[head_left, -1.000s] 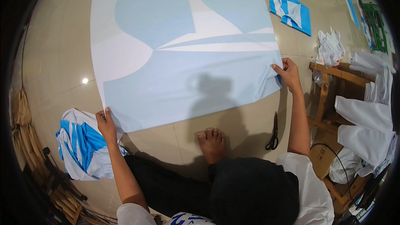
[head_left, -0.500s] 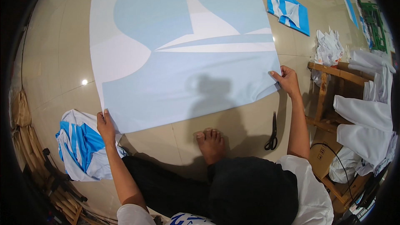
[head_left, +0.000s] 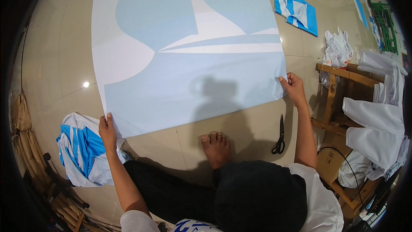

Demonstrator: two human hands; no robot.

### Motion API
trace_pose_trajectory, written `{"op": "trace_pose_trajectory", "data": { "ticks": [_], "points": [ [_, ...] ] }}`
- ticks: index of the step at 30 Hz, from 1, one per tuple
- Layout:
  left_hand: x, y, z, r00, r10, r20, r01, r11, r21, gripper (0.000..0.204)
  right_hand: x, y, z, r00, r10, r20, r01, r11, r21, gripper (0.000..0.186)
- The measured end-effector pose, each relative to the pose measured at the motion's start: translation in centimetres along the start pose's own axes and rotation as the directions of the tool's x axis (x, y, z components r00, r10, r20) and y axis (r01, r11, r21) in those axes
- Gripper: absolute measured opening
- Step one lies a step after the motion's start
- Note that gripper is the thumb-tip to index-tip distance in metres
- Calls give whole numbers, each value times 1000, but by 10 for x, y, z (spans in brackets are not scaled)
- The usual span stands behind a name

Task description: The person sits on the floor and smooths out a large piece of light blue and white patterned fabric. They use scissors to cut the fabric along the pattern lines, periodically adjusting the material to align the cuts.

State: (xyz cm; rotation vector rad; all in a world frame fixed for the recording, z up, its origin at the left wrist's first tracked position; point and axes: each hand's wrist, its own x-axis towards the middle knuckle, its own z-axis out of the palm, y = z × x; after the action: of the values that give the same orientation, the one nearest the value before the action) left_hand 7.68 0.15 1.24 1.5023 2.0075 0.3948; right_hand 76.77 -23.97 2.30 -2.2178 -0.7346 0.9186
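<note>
A large sheet of white and pale-blue fabric [head_left: 163,90] lies spread over the tiled floor in front of me. My left hand [head_left: 107,131] pinches its near left edge between thumb and fingers. At the near right corner, my right hand [head_left: 292,88] grips the fabric, thumb on top. Black scissors [head_left: 280,137] lie on the floor just below the right hand, apart from the sheet. Beside my left hand is a crumpled heap of blue and white fabric [head_left: 83,150]. My bare foot [head_left: 216,149] rests between my arms, close to the sheet's near edge.
A folded blue and white fabric piece [head_left: 296,9] lies at the far right. A wooden frame [head_left: 331,92] draped with white cloth [head_left: 373,114] stands on the right, with a cardboard box [head_left: 332,157] below. Brown rolls [head_left: 25,141] line the left side.
My right hand has moved slightly nearer to me with the fabric corner. The wrinkles and folded edge on that side have smoothed out. The left hand has hardly moved.
</note>
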Motion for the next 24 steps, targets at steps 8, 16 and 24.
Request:
{"op": "trace_pose_trajectory", "data": {
  "ticks": [8, 16, 24],
  "points": [
    [4, -20, -3, 995, 97, -30, -96, 995, 28, 36, -3, 21, -5, 978, -57, -203, 43, 996, -75, 31],
    [2, -19, -9, 997, 78, -15, -77, 996, 54, 26, -15, 15, 16, 912, -275, -305, 71, 836, -543, 26],
    [38, -8, 2, 960, 225, -169, -227, 974, 4, 26, 0, -18, 59, 777, -559, -290, 225, 676, -702, 35]
  ]
}}
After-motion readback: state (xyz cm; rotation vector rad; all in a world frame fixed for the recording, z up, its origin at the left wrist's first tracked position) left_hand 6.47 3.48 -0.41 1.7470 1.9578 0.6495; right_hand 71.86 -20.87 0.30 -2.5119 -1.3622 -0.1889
